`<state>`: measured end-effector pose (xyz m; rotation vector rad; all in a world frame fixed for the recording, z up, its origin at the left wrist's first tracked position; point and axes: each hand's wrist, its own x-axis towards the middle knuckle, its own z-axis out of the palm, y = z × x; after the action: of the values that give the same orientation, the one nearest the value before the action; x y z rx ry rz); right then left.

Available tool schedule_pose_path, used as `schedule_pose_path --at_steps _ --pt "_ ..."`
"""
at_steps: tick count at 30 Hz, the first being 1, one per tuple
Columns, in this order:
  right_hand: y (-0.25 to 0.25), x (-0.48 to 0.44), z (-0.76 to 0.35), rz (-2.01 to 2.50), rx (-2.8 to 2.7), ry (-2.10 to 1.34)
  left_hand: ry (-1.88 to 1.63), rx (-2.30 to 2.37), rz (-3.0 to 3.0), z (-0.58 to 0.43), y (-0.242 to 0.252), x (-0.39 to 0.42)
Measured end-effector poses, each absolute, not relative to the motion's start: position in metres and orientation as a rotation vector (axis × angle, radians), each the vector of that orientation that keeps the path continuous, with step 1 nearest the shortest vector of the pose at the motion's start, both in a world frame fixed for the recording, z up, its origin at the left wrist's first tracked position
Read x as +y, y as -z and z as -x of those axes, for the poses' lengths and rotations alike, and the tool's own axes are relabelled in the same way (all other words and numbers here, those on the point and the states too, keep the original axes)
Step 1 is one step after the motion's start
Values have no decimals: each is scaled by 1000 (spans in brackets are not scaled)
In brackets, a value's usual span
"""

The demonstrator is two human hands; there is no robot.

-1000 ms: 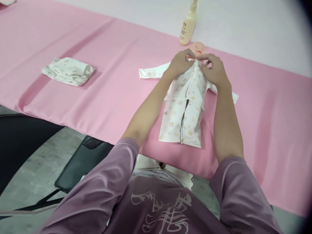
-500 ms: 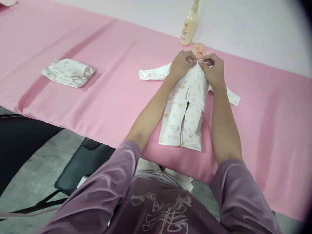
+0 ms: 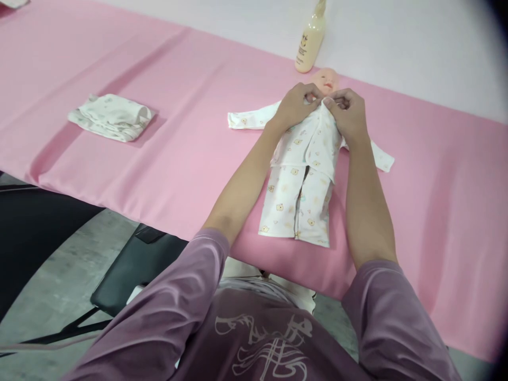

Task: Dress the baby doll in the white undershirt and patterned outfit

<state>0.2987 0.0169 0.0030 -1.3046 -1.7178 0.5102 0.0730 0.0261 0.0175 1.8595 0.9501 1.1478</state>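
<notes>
A baby doll (image 3: 326, 79) lies on its back with its head toward the far edge of the pink cloth. It wears a white, bear-printed baby jacket (image 3: 296, 145) with long sleeves spread out to both sides, above matching trousers (image 3: 280, 203). Just below the doll's chin, my left hand (image 3: 299, 105) pinches the jacket's neckline. My right hand (image 3: 349, 114) pinches the same neckline from the other side, its fingertips close to those of the left. My fingers hide the exact fastening point. Lower down, the jacket's front edges overlap.
A pump bottle of pale yellow liquid (image 3: 310, 45) stands just beyond the doll's head. On the left of the pink cloth (image 3: 190, 159) lies a folded white printed garment (image 3: 111, 117). A black chair (image 3: 130, 270) sits below the table's near edge.
Both hands stay at the neckline with almost the same grip. The view has shifted very slightly; the doll and clothes look otherwise unchanged.
</notes>
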Motion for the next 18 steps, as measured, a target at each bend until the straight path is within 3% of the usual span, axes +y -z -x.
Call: schedule_pose_path --at_steps 7,18 --pt "-18 2 -301 1325 -1619 -586 -1068 970 -1896 -68 -21 28" --pt "-18 2 -286 1399 -1626 -355 -1144 944 -1775 -82 -4 47"
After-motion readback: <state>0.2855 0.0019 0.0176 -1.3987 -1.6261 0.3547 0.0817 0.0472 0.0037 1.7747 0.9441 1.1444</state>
